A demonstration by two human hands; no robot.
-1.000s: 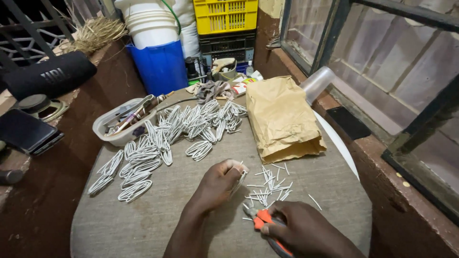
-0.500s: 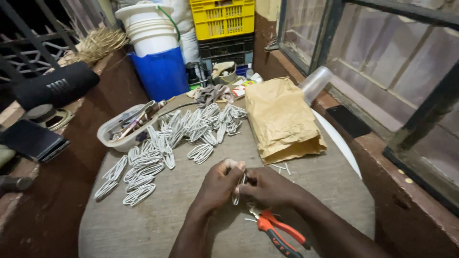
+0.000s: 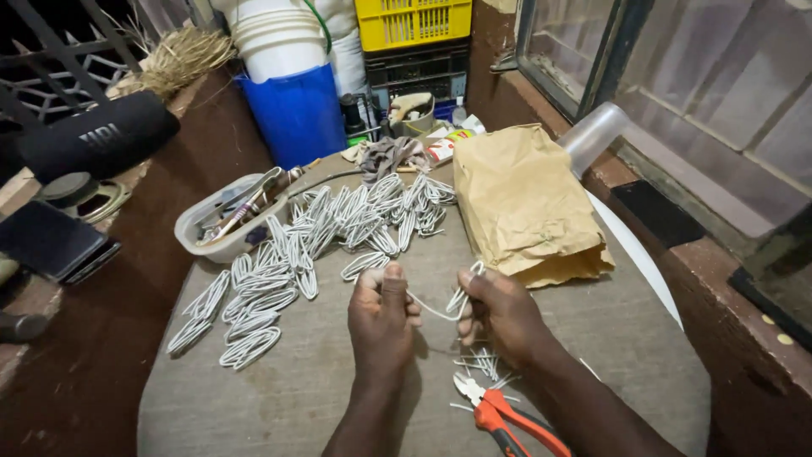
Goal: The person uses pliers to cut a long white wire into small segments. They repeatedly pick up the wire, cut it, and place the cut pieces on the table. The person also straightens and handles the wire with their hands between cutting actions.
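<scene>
Orange-handled metal pliers [image 3: 499,415] lie at six o'clock beside short white wire offcuts [image 3: 484,364]. Above, the left hand [image 3: 385,317] and right hand [image 3: 501,311] each pinch an end of a thin white wire [image 3: 433,311]. Looped white wire bundles [image 3: 296,254] spread toward eleven; a brown paper bag [image 3: 520,203] lies at one.

Crumpled matt brown paper bag [image 3: 524,203]

Crumpled brown paper bag [image 3: 523,203] lying flat on the table's right side; small red, yellow and white packet [image 3: 446,144] just behind it; dark blank phone screen [image 3: 52,244] on the ledge at far left
</scene>
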